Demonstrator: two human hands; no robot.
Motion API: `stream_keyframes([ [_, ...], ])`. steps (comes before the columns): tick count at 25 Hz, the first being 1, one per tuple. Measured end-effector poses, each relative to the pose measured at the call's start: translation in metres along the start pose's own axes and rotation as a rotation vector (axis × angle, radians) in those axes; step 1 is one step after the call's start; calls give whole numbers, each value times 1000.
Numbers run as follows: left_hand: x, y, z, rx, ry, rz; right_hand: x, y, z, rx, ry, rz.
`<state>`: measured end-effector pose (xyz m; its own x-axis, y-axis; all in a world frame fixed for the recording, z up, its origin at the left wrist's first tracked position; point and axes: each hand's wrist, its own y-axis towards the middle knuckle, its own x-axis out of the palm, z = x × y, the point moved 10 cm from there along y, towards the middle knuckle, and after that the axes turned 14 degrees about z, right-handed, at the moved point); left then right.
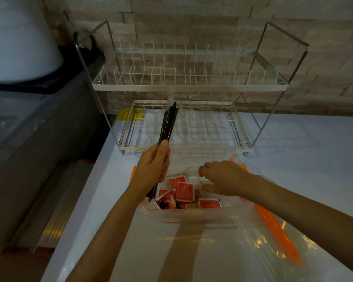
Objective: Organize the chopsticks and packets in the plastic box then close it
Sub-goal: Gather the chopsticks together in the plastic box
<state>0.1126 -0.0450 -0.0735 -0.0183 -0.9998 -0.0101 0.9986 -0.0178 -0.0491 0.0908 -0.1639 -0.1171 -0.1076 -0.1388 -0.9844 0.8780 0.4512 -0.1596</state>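
Nearest me, lid: my clear plastic lid (243, 247) with its orange clip (279, 231) lies tilted over the near right of the white tabletop (314, 159), off the box and blurred.
Box: the clear plastic box (192, 212) sits open just beyond the lid, between my two forearms.
Packets: red sauce packets (183, 191) lie loose and overlapping on the box floor, facing several ways.
Right grip: my right hand (226, 179) hovers over the right half of the box, fingers loosely curled; whether it pinches something clear I cannot tell.
Left grip: my left hand (154, 166) is closed around a bundle of dark chopsticks (168, 124), held over the box's left end.
Chopstick axis: long axis runs near to far, leaning slightly right; the lower ends dip into the box's left corner, the upper ends point away toward the rack.
Key relation: the bundle stands steep beside the packets, so I judge it must tip down along the left wall.
Nearer hand: the left, already holding them.
Farthest: a two-tier wire dish rack (188, 86) against the brick wall.
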Motion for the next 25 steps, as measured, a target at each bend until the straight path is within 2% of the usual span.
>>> stream_keyframes([
  [5,-3,1,4,29,-17,15,-17,-1,-20,-158,54,90],
  [7,-5,2,8,40,-29,21,-14,5,-31,-260,12,60],
  [10,-8,4,9,35,-46,27,5,22,-43,-353,-54,-70],
  [14,-11,8,5,-6,-65,40,45,34,-48,-363,-160,-272],
  [18,-12,8,1,-26,-51,51,67,41,-50,-364,-153,-286],
  [25,-12,10,-2,-55,-46,53,55,42,-56,-409,-149,-232],
])
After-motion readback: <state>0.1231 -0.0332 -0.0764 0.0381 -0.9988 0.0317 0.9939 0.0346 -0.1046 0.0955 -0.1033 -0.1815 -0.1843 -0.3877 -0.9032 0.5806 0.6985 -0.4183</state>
